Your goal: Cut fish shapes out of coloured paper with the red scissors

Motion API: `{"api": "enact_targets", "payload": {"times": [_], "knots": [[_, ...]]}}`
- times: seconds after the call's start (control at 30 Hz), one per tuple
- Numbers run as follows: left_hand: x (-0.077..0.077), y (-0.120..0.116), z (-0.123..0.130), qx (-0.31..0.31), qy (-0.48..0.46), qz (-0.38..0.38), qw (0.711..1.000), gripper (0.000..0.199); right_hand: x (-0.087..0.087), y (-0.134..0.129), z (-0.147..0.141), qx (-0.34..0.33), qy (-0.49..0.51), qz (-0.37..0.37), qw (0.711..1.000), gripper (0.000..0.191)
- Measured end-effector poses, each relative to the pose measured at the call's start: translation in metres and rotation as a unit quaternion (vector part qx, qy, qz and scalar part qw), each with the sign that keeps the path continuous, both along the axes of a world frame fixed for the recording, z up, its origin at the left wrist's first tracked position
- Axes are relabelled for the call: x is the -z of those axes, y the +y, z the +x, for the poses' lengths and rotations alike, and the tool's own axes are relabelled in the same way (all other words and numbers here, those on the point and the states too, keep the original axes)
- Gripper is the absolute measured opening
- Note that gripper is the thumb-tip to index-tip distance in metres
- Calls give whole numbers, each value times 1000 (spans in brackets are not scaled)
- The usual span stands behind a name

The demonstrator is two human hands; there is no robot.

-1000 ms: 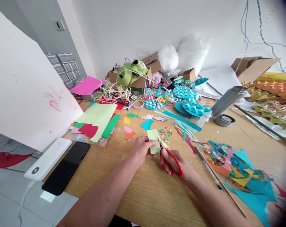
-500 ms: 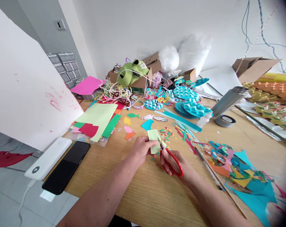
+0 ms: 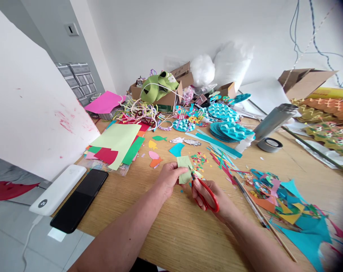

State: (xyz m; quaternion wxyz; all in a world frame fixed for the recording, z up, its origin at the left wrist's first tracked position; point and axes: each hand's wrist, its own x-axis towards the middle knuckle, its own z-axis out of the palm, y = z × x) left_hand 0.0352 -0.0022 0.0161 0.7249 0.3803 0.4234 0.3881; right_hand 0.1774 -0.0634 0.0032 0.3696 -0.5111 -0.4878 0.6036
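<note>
My left hand (image 3: 170,177) pinches a small piece of light green paper (image 3: 184,163) by its left side, above the table. A faint drawn outline shows on the paper. My right hand (image 3: 209,194) is wrapped round red-handled scissors (image 3: 215,200), whose blades meet the paper's right edge. Beyond the hands lie small paper fish: a green fish (image 3: 159,138), a yellow fish (image 3: 152,145) and an orange fish (image 3: 155,162). A blue paper piece (image 3: 176,149) and a heap of tiny coloured bits (image 3: 200,158) lie just past the green paper.
Stacked coloured paper (image 3: 115,139), a black phone (image 3: 79,200) and a white power bank (image 3: 58,189) are on the left. Right of my hands lie a pen (image 3: 249,200), a thin stick (image 3: 273,228) and paper scraps (image 3: 296,211). A metal flask (image 3: 276,121) stands beside a tape roll (image 3: 269,144).
The scissors have shifted very slightly left against the green paper, and the paper's tilt has changed a little. Everything else looks the same.
</note>
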Motion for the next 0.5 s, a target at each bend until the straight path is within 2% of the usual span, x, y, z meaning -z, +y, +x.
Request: {"api": "enact_targets", "payload": {"times": [0.5], "knots": [[-2,0,-1,23,39,24,999,22,-4,0,-2,7,7,-19,1000,63]]}}
